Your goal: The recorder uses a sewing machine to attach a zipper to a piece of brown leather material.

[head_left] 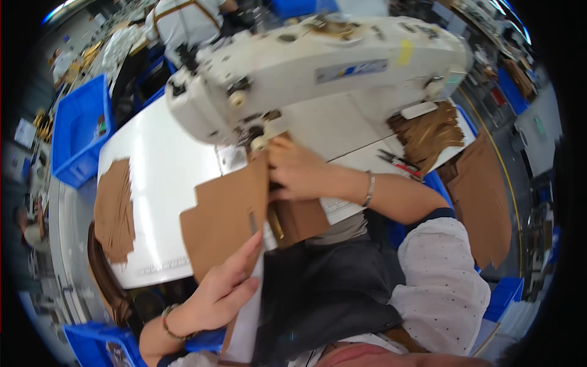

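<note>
A brown leather-like panel (pixel 226 211) with a stepped edge and a small slot lies over the front of the sewing machine's bed, its upper end close to the presser foot (pixel 259 144). My right hand (pixel 296 168) is closed on the panel's right side just below the needle area, fingers bent and partly hidden. Beneath that hand a second brown flap (pixel 299 220) hangs toward my lap, with a narrow gold-coloured strip (pixel 276 225) beside it. My left hand (pixel 229 290) is open, fingers stretched out, its index fingertip at the panel's lower edge. A pale strip hangs below it.
The white sewing machine (pixel 342 67) spans the table (pixel 159 202). Brown cut pieces (pixel 114 211) lie at the left, and more pieces (pixel 431 134) at the right near red-handled snips (pixel 403 165). A blue bin (pixel 82 131) stands at the far left. Another person (pixel 186 27) sits beyond.
</note>
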Motion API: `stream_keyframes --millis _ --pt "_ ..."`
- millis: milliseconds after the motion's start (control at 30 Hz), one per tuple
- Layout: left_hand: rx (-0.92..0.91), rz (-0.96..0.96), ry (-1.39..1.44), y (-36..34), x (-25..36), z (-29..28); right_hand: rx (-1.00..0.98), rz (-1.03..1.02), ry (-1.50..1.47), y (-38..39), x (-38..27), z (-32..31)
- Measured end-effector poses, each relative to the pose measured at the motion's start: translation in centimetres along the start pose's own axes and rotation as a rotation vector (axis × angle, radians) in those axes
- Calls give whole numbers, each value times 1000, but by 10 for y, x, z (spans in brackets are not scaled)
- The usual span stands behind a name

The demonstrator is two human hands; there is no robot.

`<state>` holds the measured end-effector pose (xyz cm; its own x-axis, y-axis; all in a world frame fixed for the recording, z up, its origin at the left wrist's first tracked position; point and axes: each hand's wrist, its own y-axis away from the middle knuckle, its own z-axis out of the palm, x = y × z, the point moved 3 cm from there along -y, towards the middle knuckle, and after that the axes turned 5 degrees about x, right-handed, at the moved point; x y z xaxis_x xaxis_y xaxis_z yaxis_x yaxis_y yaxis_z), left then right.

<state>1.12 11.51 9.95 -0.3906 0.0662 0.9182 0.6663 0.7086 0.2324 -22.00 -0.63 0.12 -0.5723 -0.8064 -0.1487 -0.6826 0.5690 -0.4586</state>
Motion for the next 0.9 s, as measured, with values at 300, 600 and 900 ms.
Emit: stream_keyframes --millis 300,600,900 --pt "-127 347 -90 -54 -17 9 67 -80 12 0 4 10" --pt "605 341 -554 -88 -74 5 -24 93 -107 6 -3 2" --pt "558 404 -384 -111 -71 0 -8 89 -170 3 0 -3"
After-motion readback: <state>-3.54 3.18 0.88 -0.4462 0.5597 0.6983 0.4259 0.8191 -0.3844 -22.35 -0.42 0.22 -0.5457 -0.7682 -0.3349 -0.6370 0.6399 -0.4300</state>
